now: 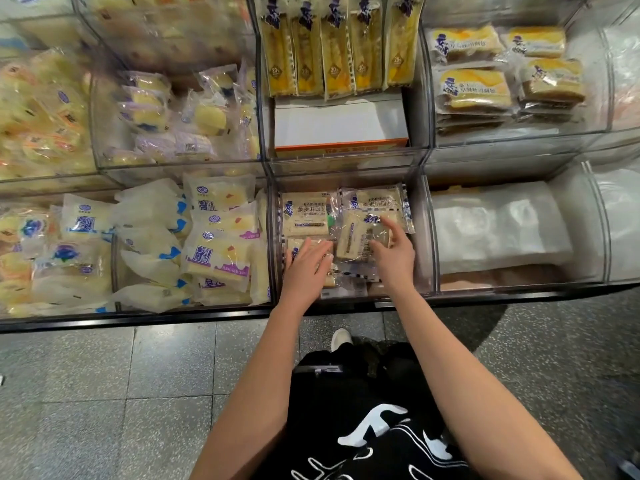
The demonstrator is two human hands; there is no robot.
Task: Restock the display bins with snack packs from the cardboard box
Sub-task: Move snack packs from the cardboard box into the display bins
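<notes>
Both my hands reach into the lower middle clear display bin (pixel 420 237), which holds several beige toast snack packs. My left hand (pixel 306 268) lies flat with straight fingers on a pack at the bin's front left (pixel 298 245). My right hand (pixel 394 252) has its fingers spread and touches a clear-wrapped snack pack (pixel 356 237) lying tilted on the pile. Two more packs (pixel 306 214) lie flat at the back of the bin. No cardboard box is in view.
Neighbouring clear bins hold white and purple cake packs (pixel 214 247) at the left and white wrapped packs (pixel 498 226) at the right. The upper row has yellow upright packs (pixel 334 46) above a white insert (pixel 341 123). Grey tiled floor (pixel 104 393) lies below the black shelf edge.
</notes>
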